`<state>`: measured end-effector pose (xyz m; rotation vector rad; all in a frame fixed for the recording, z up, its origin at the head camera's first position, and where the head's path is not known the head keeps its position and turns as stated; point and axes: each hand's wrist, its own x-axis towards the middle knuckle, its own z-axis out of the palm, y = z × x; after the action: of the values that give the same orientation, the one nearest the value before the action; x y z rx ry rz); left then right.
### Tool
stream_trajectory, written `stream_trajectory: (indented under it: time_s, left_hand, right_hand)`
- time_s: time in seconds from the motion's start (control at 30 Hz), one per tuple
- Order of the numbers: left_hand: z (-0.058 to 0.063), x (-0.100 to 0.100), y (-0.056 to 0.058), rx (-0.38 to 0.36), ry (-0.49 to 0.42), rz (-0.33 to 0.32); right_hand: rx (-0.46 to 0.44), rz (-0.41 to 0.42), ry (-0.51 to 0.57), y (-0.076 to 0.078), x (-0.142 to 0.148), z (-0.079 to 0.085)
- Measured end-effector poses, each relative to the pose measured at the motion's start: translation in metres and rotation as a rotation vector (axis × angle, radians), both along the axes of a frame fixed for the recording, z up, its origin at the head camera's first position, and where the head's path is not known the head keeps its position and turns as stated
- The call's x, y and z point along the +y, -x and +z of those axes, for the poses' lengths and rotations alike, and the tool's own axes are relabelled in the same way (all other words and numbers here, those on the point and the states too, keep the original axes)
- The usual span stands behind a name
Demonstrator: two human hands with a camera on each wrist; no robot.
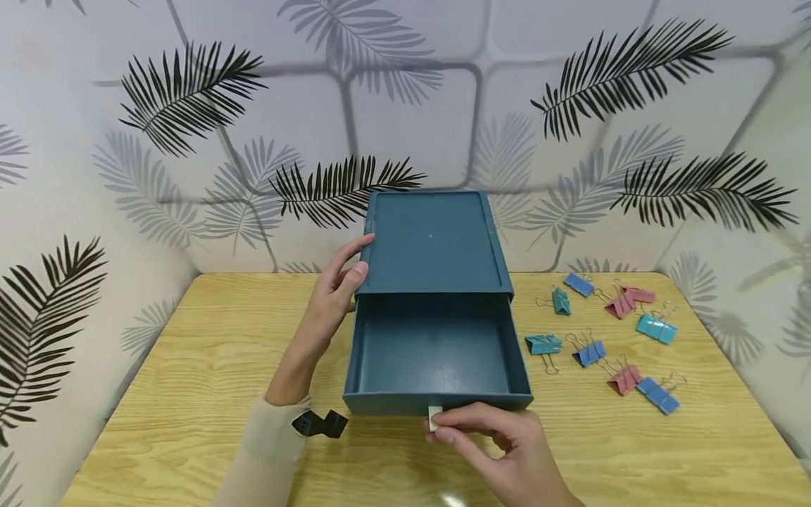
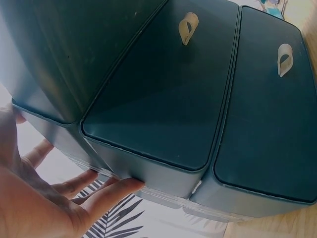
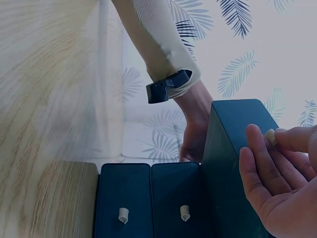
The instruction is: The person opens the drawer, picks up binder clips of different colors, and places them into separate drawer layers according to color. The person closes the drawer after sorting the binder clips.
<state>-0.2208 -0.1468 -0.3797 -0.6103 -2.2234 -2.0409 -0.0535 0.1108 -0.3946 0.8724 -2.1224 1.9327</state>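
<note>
A dark blue drawer cabinet (image 1: 431,243) stands on the table with its top drawer (image 1: 386,404) pulled far out. Nothing lies inside the part of that drawer that shows. My right hand (image 1: 510,447) pinches the white pull tab (image 1: 434,420) on the drawer front between thumb and index finger. Against the cabinet's left side rests my left hand (image 1: 329,289), fingers spread along the wall near the top edge. In the left wrist view, two lower drawers (image 2: 158,94) are closed, each with a pale loop tab (image 2: 285,59).
Several binder clips in blue (image 1: 657,396), teal (image 1: 543,344) and pink (image 1: 624,379) lie scattered on the wooden table (image 1: 209,366), right of the cabinet. Behind the table rises a leaf-patterned wall covering (image 1: 412,127). A black device (image 1: 319,424) is strapped to my left wrist.
</note>
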Motion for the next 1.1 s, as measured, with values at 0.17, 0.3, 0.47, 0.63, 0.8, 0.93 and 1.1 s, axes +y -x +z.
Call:
stream_trajectory:
  time_s: [0.17,0.3,0.47,0.63,0.8,0.93,1.1]
  left_hand:
    - [0.000,0.001,-0.001,-0.001,-0.010,0.000]
    - [0.001,0.001,-0.001,0.004,-0.008,0.001]
    - [0.000,0.003,0.000,0.010,-0.004,0.005]
    - [0.001,0.001,0.001,0.006,-0.012,0.009]
    - [0.003,0.000,0.001,0.012,-0.003,0.020]
    - [0.002,0.001,0.000,0.008,-0.012,0.009]
    - [-0.001,0.002,0.000,0.015,-0.020,-0.003]
  right_hand:
    - [0.016,0.024,-0.007,0.000,0.003,0.002]
    - [0.054,0.039,-0.020,0.001,0.008,0.006]
    - [0.157,0.039,0.001,0.003,0.021,0.015]
    - [0.253,0.005,0.079,0.008,0.038,0.026]
    - [0.291,-0.044,0.213,0.013,0.057,0.041]
    - [0.323,-0.093,0.306,0.016,0.070,0.050]
    - [0.331,-0.215,0.296,0.026,0.086,0.053]
